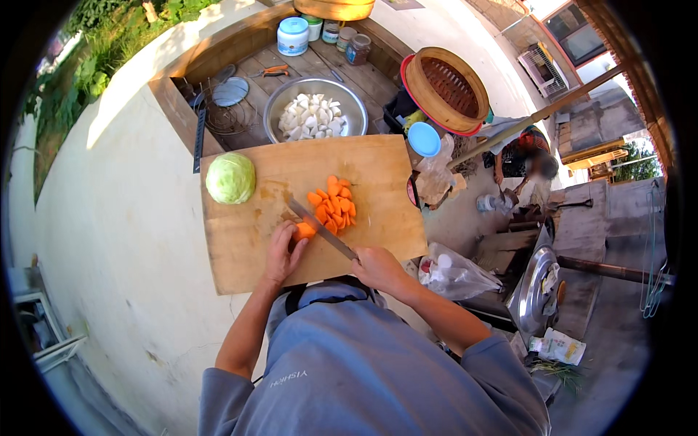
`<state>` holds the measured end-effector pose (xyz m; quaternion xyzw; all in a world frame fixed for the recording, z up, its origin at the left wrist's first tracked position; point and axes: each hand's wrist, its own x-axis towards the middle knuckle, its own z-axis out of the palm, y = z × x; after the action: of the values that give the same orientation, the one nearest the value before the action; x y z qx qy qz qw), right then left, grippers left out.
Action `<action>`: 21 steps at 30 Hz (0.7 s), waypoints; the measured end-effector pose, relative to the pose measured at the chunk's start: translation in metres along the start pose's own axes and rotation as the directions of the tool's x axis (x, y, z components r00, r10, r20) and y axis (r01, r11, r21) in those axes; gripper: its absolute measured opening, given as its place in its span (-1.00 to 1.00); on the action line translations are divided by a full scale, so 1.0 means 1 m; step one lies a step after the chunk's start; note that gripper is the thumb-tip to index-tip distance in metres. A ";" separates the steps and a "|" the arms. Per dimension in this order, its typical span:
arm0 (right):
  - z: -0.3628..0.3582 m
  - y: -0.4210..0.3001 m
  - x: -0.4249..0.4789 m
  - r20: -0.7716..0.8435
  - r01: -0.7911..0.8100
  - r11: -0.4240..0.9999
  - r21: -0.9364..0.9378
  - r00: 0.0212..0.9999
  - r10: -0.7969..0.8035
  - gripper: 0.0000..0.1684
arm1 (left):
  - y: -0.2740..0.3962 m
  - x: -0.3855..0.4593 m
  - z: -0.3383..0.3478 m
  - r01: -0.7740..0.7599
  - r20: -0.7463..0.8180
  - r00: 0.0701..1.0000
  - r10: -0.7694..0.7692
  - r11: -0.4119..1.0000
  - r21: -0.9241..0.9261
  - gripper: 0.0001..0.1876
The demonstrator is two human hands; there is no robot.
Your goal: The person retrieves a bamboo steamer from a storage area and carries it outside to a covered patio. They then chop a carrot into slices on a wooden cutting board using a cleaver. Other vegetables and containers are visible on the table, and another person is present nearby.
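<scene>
My left hand (285, 252) grips the uncut end of a carrot (304, 232) on a wooden cutting board (381, 218). In my right hand (380, 268) is the handle of a kitchen knife (330, 235), its blade slanting up and left against the carrot's cut end. Just beyond the blade lies a pile of orange carrot pieces (334, 205). A pale green cabbage (230, 178) rests whole at the board's far left corner. Behind the board, a steel bowl (357, 111) holds white vegetable chunks (310, 119).
Beyond the board, a wooden platform (262, 60) carries jars (357, 50), orange-handled pliers (270, 71) and a wire skimmer (229, 117). A bamboo steamer (447, 90) stands at the right, near a blue lid (423, 139). Another person (526, 152) crouches farther right, past a slanting pole (523, 122).
</scene>
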<state>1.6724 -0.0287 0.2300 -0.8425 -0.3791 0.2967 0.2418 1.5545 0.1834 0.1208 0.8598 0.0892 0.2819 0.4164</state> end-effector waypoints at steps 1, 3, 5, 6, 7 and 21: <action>-0.003 -0.001 -0.003 0.021 -0.003 1.000 -0.017 1.000 0.003 -0.76 | 0.002 0.001 -0.001 0.002 0.000 1.000 -0.002 1.000 -0.010 -0.63; -0.008 -0.004 -0.006 0.060 -0.007 0.999 -0.051 0.998 0.010 -0.77 | 0.005 0.001 -0.002 -0.009 0.046 0.999 0.009 1.000 0.007 -0.64; -0.008 -0.007 -0.007 0.069 -0.020 0.998 -0.057 0.997 0.023 -0.77 | 0.007 0.002 -0.002 -0.011 0.070 0.997 0.010 1.000 0.010 -0.65; -0.008 -0.007 -0.008 0.070 -0.027 0.998 -0.059 0.997 0.031 -0.78 | 0.009 0.003 -0.001 -0.008 0.071 0.997 0.008 1.000 0.005 -0.66; -0.006 -0.007 -0.005 0.082 -0.025 0.998 -0.063 0.996 0.031 -0.78 | 0.010 0.003 0.000 -0.005 0.073 0.997 0.005 1.000 0.000 -0.66; 0.070 0.009 0.080 -0.232 0.061 0.997 0.049 0.971 -0.048 -0.77 | 0.007 0.006 -0.004 0.057 0.069 0.996 -0.053 0.997 -0.055 -0.65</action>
<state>1.6714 0.0416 0.1496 -0.8534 -0.3629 0.2005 0.3159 1.5571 0.1837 0.1310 0.8537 0.0905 0.2437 0.4512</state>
